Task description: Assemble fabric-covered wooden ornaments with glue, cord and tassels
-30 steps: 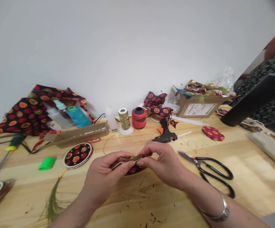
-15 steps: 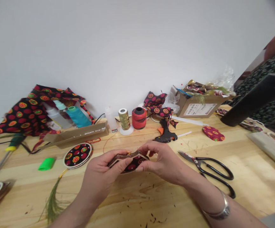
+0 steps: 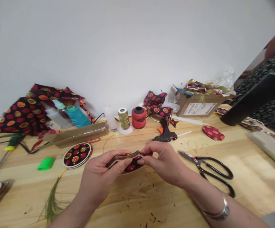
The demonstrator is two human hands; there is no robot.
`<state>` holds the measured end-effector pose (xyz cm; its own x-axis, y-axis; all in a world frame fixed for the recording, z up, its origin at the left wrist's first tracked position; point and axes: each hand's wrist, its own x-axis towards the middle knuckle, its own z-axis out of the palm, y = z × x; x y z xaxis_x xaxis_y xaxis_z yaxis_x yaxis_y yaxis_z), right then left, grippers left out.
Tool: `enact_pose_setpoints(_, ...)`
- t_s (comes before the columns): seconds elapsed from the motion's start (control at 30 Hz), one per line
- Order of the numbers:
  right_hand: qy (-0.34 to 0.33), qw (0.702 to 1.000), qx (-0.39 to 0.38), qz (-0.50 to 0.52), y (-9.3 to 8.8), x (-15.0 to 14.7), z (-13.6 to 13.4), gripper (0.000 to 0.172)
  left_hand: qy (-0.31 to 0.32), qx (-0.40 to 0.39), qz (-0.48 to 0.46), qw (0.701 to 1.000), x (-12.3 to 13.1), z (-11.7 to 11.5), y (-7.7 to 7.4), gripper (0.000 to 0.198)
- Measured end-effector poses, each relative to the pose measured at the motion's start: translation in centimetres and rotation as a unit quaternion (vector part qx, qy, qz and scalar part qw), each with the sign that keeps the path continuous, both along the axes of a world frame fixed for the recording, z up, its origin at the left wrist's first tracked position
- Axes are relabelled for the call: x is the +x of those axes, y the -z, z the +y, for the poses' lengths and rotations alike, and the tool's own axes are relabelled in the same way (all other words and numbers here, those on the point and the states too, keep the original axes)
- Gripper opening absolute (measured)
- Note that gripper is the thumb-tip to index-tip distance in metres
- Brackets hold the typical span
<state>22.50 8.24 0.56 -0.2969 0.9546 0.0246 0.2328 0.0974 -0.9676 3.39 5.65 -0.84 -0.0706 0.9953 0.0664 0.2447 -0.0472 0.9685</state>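
Between my two hands is a layered ornament (image 3: 133, 165) with a pale wavy-edged rim and dark fabric printed with red spots. My left hand (image 3: 104, 169) grips its left side, thumb on the fabric face and fingers behind. On the right edge, my right hand (image 3: 162, 161) pinches it between thumb and fingertips. The ornament is tilted just above the table, and its far side is hidden. Left of my left hand lies a round ornament (image 3: 77, 155) in similar fabric with a green tassel (image 3: 53, 198). Black-handled scissors (image 3: 206, 167) rest open to the right of my right hand.
Behind my hands stand a gold thread spool (image 3: 124, 119), a red thread spool (image 3: 139, 117) and a black glue gun (image 3: 166, 131). A cardboard box (image 3: 196, 106) of trimmings sits back right. Further left are a green cap (image 3: 45, 164) and a screwdriver (image 3: 3, 155). A person stands at far right.
My right hand has shifted slightly, its thumb and fingers drawn closer together on the ornament's right edge. My left hand keeps its hold.
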Motion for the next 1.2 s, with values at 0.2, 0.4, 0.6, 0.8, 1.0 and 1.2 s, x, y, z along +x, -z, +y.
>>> enact_pose_setpoints(0.2,-0.009,1.0,-0.016,-0.008,0.1,0.1,0.2,0.011,-0.004,-0.006,-0.003,1.0,0.1,0.2,0.2,0.02)
enact_pose_setpoints(0.4,-0.082,0.996,0.041,-0.008,-0.2,0.7,0.4,0.006,-0.011,-0.01,0.009,1.0,0.2,0.5,-0.1,0.023)
enact_pose_setpoints(0.6,0.032,0.981,0.191,0.024,1.1,0.4,0.2,0.019,-0.012,0.008,0.033,0.999,0.6,0.3,-0.3,0.019)
enact_pose_setpoints(0.8,0.056,0.945,0.322,-0.002,1.3,-0.2,-0.2,0.012,-0.012,0.051,0.061,0.997,1.1,-0.2,0.3,0.018)
enact_pose_setpoints(1.0,0.038,0.937,0.345,-0.033,0.8,-0.3,-0.5,0.018,0.013,0.115,0.111,0.987,1.3,-0.6,0.6,0.017)
enact_pose_setpoints(1.2,0.028,0.937,0.347,-0.024,1.0,-0.5,-0.6,0.017,0.025,0.149,0.153,0.977,1.3,-0.6,0.4,0.015)
